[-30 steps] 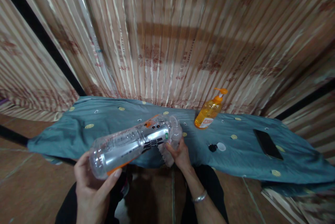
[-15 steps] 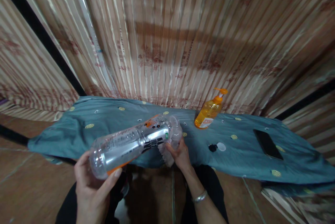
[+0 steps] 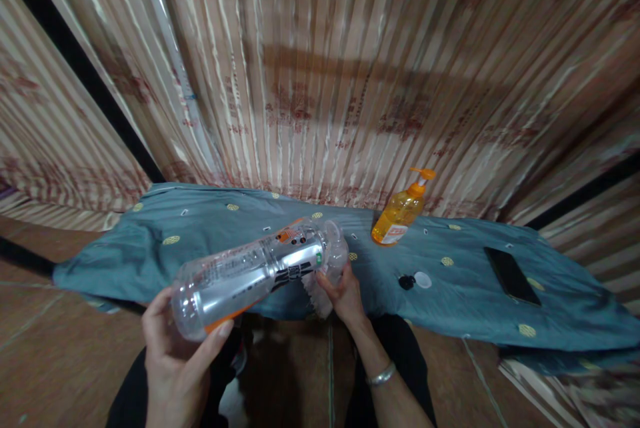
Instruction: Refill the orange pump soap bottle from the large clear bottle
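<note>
A large clear plastic bottle [image 3: 250, 275] with a silver and orange label lies tilted across my two hands, over the front part of the cloth-covered surface. My left hand [image 3: 175, 355] is wrapped round its base end, thumb along the lower side. At the narrower top end, my right hand [image 3: 343, 291] is closed on a thin whitish cloth [image 3: 318, 296] pressed against the bottle. The cloth hangs down below the bottle with a ragged edge. Some of the right fingers are hidden behind the clear plastic and the cloth. A silver bracelet [image 3: 383, 375] circles the right wrist.
An orange pump bottle [image 3: 397, 218] stands at the back on the blue-green sheet [image 3: 450, 308]. A black and a white round lid [image 3: 423, 280] lie in front of it, and a dark phone [image 3: 511, 275] rests to the right. A striped curtain [image 3: 320, 81] hangs behind.
</note>
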Demonstrator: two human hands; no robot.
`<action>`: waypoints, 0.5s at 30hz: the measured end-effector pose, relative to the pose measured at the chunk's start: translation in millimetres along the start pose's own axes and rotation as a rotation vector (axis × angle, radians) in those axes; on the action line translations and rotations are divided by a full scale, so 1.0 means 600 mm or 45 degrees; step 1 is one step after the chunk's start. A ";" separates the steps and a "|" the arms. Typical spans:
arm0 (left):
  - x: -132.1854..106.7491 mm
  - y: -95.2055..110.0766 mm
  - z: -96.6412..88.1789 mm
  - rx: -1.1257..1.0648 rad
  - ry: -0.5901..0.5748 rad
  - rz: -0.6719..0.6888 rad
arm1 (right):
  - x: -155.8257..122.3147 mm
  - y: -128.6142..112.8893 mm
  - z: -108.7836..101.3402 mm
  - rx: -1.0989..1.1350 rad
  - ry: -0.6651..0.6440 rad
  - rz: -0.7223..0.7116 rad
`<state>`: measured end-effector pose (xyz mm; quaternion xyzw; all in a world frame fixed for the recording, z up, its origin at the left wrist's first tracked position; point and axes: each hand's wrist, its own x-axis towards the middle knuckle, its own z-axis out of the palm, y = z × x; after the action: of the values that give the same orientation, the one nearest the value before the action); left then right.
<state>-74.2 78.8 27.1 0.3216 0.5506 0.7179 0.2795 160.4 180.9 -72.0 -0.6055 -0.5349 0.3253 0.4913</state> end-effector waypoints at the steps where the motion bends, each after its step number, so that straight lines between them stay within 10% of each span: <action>1: 0.001 -0.001 0.000 -0.008 0.003 -0.002 | 0.000 -0.001 -0.001 -0.007 -0.002 0.007; 15: 0.023 -0.028 -0.026 0.011 -0.063 0.059 | -0.001 0.000 -0.001 -0.004 -0.005 0.036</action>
<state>-94.1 83.5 9.8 0.3530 0.5390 0.7136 0.2750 160.9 180.3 -72.0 -0.6133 -0.5277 0.3325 0.4845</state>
